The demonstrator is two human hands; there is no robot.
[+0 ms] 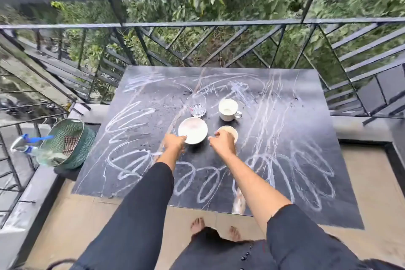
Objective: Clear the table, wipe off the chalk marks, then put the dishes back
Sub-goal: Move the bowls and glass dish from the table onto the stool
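A dark stone table is covered in white chalk scribbles. Near its middle stand a clear glass, a white mug, a white bowl and a small beige cup. My left hand pinches the near left rim of the white bowl. My right hand curls over the near side of the small beige cup and hides part of it. All the dishes stand upright on the table.
A green mesh basket with a striped cloth inside sits on the ledge left of the table, with a spray bottle beside it. A black metal railing runs behind the table. My bare feet stand at the table's near edge.
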